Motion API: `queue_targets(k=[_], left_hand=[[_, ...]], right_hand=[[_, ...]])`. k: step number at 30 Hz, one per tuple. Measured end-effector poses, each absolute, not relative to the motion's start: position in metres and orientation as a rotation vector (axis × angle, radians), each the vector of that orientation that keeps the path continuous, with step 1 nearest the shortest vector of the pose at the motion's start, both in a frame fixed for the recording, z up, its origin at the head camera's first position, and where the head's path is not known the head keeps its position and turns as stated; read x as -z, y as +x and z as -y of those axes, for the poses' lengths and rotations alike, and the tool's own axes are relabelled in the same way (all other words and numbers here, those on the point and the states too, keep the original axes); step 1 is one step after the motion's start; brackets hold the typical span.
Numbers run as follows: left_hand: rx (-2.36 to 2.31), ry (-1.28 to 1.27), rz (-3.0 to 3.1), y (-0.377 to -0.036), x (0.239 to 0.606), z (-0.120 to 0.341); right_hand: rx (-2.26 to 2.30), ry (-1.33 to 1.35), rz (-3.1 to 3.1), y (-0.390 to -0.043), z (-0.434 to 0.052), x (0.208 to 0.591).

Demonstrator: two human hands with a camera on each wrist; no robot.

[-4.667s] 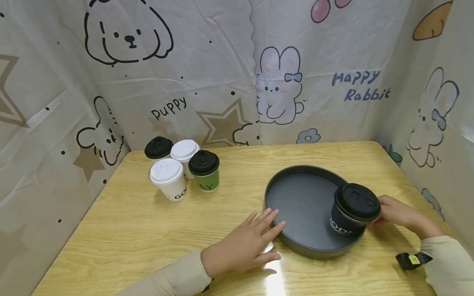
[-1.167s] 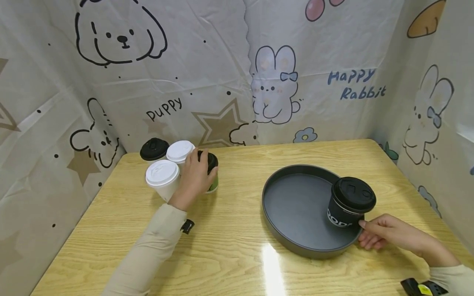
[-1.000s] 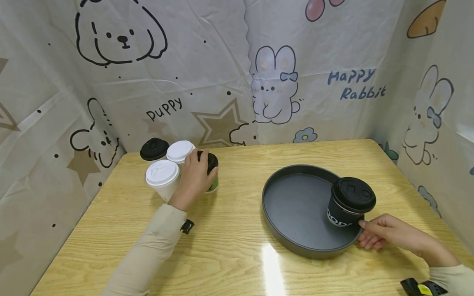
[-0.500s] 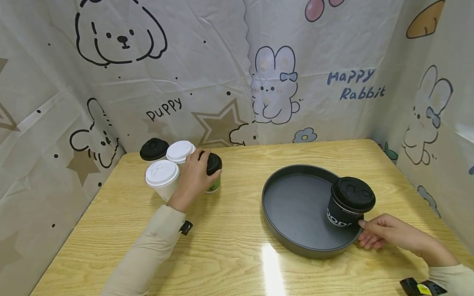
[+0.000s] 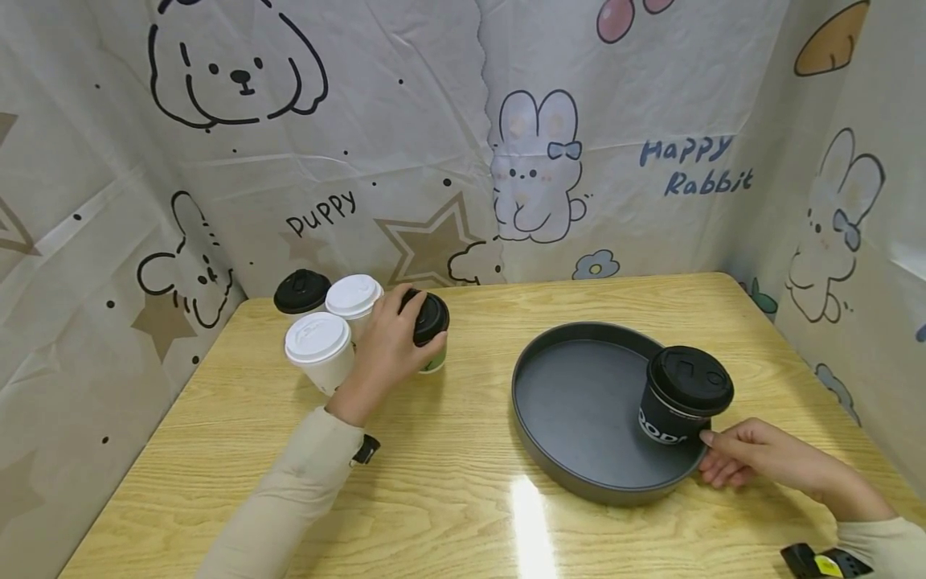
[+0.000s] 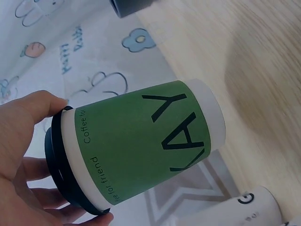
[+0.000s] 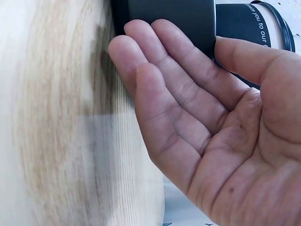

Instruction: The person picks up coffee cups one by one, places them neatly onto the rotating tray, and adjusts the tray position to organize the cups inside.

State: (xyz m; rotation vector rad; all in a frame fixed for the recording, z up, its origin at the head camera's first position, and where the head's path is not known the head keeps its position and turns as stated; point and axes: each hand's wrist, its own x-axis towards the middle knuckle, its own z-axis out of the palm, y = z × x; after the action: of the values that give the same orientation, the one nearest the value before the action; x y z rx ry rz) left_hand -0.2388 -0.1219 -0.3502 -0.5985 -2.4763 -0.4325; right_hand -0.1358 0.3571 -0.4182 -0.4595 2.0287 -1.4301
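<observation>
- The green paper cup with a black plastic lid (image 6: 141, 141) is gripped by its lid in the left hand (image 5: 387, 342), thumb and fingers clamped round the edge.
- The round dark-grey pan (image 5: 579, 418) is held at its right rim by the right hand (image 5: 767, 458), thumb over the rim, fingers against the outer wall.
- A black paper cup with a black lid (image 5: 661, 418) is seated inside the pan, near that hand.
- Left of the green cup, two white-lidded white paper cups (image 5: 329, 366) and a black-lidded cup (image 5: 302, 293) are grouped.
- Whether the green cup's base is supported by the yellow wood-grain table (image 5: 434, 498) cannot be determined.
</observation>
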Motion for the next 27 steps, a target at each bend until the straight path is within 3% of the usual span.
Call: queue_targets(k=[27], left_hand=[[0.551,-0.979,2.255,-0.194,0.333,0.062]], right_hand=[[1.436,-0.444,-2.020,-0.137,-0.359,0.421]])
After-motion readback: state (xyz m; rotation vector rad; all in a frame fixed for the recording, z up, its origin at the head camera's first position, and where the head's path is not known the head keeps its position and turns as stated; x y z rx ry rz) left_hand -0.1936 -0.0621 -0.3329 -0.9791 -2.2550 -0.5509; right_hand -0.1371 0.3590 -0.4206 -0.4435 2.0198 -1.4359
